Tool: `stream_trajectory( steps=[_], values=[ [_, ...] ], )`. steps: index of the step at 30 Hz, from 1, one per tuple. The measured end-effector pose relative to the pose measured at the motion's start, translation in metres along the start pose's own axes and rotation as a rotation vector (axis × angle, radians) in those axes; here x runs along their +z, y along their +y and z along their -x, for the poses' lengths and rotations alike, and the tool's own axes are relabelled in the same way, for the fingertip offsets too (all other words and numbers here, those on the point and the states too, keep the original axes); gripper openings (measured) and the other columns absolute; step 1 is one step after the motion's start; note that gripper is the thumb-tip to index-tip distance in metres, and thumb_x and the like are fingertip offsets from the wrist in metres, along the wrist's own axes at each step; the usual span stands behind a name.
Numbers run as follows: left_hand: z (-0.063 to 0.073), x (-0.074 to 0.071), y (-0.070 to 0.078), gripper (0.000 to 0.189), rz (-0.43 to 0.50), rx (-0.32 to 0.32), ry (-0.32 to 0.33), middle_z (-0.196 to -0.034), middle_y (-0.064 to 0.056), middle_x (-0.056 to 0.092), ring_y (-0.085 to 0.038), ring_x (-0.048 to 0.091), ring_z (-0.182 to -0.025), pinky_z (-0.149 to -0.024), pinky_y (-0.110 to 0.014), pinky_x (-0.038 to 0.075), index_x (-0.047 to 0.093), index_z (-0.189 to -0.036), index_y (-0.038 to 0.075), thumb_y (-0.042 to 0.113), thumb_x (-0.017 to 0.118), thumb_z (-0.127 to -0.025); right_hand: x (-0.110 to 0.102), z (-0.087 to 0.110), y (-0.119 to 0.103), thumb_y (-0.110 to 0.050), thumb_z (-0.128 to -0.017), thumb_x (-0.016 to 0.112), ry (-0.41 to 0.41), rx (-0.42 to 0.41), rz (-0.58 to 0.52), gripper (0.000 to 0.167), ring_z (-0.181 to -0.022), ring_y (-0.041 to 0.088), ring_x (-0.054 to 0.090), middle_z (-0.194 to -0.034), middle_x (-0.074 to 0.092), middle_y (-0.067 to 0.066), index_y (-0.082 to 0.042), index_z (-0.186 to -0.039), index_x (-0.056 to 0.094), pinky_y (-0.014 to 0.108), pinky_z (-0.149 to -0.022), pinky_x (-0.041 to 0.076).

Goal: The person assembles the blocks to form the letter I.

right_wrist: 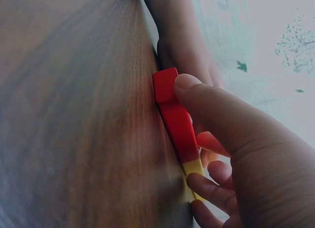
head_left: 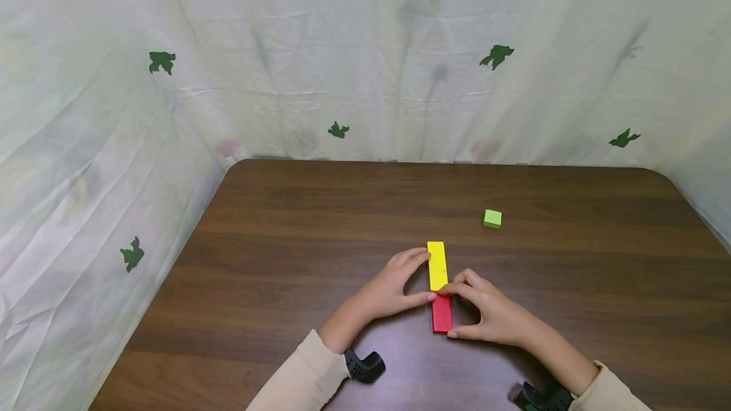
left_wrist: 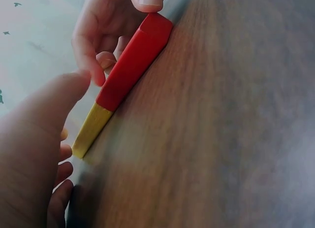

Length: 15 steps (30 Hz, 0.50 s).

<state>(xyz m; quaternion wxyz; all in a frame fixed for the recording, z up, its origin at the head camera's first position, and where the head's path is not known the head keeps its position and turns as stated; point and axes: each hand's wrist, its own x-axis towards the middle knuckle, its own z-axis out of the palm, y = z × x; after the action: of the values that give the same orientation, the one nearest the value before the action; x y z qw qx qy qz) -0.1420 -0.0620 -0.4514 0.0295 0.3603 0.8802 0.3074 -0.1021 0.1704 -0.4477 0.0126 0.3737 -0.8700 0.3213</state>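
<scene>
A yellow rectangular block (head_left: 437, 265) and a red rectangular block (head_left: 442, 314) lie end to end on the table, forming one line. My left hand (head_left: 391, 287) is at their left side; its fingertips touch the yellow block's left edge, and the thumb tip is near where the blocks meet. From the right, my right hand (head_left: 493, 313) holds the red block, thumb at its near end and index finger by the joint. In the right wrist view, the thumb (right_wrist: 189, 82) touches the red block's end corner, and other fingers curl beside the yellow block (right_wrist: 193, 167).
A small light green block (head_left: 492, 219) sits farther back on the brown wooden table (head_left: 320, 208), right of the yellow block. Pale cloth (head_left: 365, 49) with green leaf-like shapes hangs behind the table and along its left.
</scene>
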Motion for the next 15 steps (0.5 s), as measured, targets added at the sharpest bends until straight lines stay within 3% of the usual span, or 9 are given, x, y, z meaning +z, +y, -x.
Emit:
stream_trajectory(
  steps=[15],
  values=[
    [0.0001, 0.0, 0.0034, 0.079, -0.047, -0.001, -0.04, -0.139, -0.004, 0.032, -0.02, 0.029, -0.126, -0.098, -0.037, 0.032, 0.037, -0.137, 0.01, 0.051, 0.064, -0.076, 0.0002, 0.0001, 0.0019, -0.047, -0.067, 0.074, 0.0, -0.003, -0.034, 0.057, -0.092, 0.007, 0.042, -0.103, 0.042, -0.011, -0.02, -0.114, 0.057, 0.026, -0.074, 0.042]
  ],
)
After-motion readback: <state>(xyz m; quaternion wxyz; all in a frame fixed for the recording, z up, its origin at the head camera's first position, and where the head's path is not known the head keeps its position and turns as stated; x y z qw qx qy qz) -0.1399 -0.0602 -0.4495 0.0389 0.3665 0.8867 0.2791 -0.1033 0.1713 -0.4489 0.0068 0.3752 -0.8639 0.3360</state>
